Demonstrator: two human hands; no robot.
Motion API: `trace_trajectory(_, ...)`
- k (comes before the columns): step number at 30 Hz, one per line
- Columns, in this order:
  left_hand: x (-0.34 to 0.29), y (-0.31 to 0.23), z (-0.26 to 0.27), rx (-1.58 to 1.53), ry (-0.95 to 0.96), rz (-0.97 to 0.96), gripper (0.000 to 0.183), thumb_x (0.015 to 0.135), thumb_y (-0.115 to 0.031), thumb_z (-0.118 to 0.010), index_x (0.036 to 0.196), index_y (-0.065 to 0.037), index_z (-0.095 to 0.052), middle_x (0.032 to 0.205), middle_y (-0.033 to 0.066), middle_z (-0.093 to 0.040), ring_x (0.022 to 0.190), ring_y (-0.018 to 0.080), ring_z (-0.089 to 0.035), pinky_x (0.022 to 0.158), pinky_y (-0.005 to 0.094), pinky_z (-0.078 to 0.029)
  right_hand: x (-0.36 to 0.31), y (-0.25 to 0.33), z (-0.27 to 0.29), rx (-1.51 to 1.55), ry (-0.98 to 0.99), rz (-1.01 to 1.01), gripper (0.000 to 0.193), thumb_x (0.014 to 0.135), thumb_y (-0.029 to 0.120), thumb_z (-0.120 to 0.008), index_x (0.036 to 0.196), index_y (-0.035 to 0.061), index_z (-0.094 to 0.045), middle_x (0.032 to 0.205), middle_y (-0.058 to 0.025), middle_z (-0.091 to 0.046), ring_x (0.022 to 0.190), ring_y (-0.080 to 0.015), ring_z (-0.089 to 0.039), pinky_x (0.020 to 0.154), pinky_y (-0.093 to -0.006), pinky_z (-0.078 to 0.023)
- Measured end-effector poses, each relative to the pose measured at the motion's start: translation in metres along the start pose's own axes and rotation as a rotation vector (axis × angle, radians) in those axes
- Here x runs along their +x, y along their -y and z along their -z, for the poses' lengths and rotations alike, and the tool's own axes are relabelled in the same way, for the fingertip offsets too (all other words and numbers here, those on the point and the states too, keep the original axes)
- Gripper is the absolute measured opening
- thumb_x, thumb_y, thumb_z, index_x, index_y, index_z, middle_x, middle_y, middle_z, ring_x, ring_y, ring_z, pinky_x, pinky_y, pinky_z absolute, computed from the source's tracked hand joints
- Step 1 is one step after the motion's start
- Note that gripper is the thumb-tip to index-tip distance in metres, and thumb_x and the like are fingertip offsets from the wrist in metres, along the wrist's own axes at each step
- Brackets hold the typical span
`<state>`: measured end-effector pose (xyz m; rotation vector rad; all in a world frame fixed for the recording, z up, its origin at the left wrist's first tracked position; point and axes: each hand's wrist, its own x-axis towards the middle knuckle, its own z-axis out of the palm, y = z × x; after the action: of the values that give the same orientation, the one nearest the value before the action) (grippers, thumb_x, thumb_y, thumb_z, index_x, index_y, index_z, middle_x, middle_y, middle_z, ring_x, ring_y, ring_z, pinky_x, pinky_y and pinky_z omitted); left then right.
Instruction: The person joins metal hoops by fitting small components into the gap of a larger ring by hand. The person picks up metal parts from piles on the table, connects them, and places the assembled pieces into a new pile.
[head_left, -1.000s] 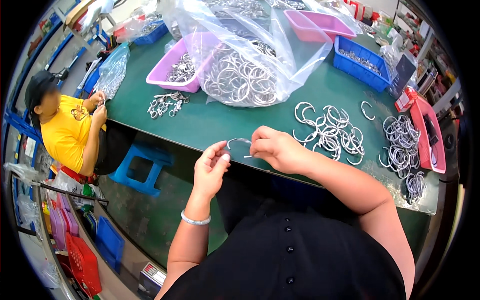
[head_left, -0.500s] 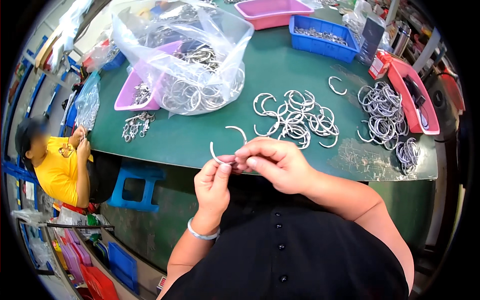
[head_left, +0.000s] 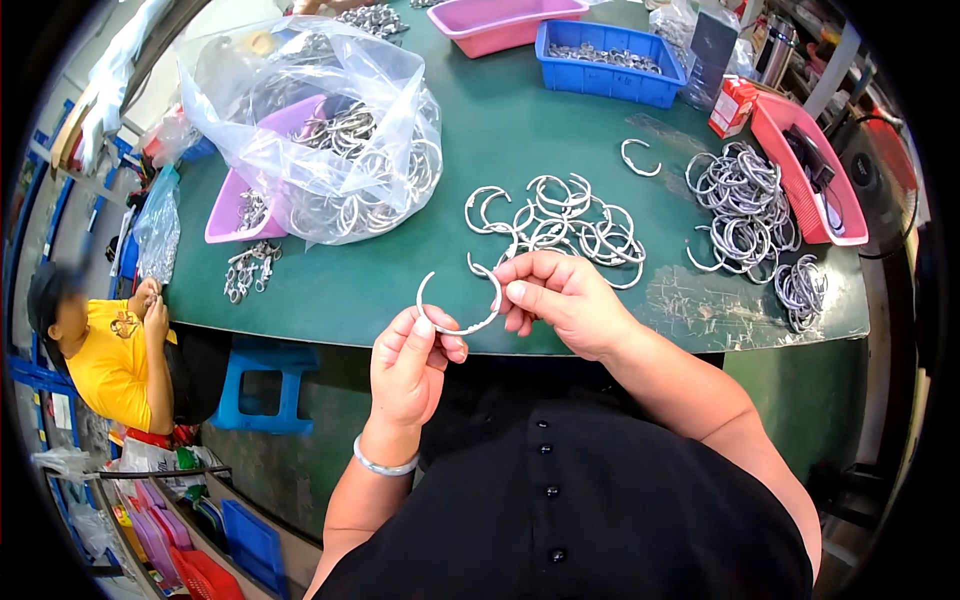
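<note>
An open silver-coloured metal bangle [head_left: 478,327] is held up in front of me at the near edge of the table, its gap facing away. My left hand [head_left: 408,368] pinches its lower left part between thumb and fingers. At its right side, the thumb and forefinger of my right hand [head_left: 560,300] are pinched together against the ring. Just beyond my hands lies a loose spread of similar open bangles [head_left: 560,225]. A single bangle [head_left: 641,158] rests apart, farther back. To the right is a denser heap of bangles [head_left: 745,210], with a smaller bundle [head_left: 800,292] nearer the edge.
A clear plastic bag [head_left: 400,110] of bangles sits over a pink tub [head_left: 225,210] at left, beside small metal parts [head_left: 250,272]. At the back are a blue bin [head_left: 610,85] and another pink tub [head_left: 500,25]; a pink basket [head_left: 800,150] stands right. A person [head_left: 115,350] sits left.
My right hand has moved from the bangle's lower part to its right side, and my hands are farther apart. More of the ring shows. The whole view has shifted slightly.
</note>
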<state>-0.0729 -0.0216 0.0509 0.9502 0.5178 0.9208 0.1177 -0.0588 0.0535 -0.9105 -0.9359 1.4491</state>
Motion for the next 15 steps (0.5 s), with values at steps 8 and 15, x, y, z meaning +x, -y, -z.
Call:
trace_trajectory(8, -0.0015, -0.0007, -0.0006, 0.112, -0.029, -0.035, 0.017, 0.089, -0.014, -0.043, 0.084, -0.001, -0.052, 0.071, 0.0056, -0.053, 0.061, 0.013, -0.047, 0.058, 0.0256, -0.04, -0.0001, -0.0012, -0.0011, 0.022, 0.0, -0.031, 0.018, 0.081, 0.008, -0.055, 0.098, 0.0006, -0.054, 0.08, -0.0057, -0.06, 0.064, -0.0099, -0.056, 0.056, -0.0224, -0.046)
trace_trajectory(15, -0.0046, -0.002, -0.0001, 0.334, -0.053, -0.116, 0.017, 0.088, -0.014, -0.045, 0.087, 0.001, -0.053, 0.071, 0.0045, -0.054, 0.064, 0.0109, -0.051, 0.061, 0.0227, -0.043, 0.0, 0.0004, -0.0037, -0.005, -0.01, -0.011, 0.014, 0.081, 0.007, -0.055, 0.093, 0.0008, -0.055, 0.078, -0.0043, -0.06, 0.063, -0.009, -0.055, 0.056, -0.022, -0.046)
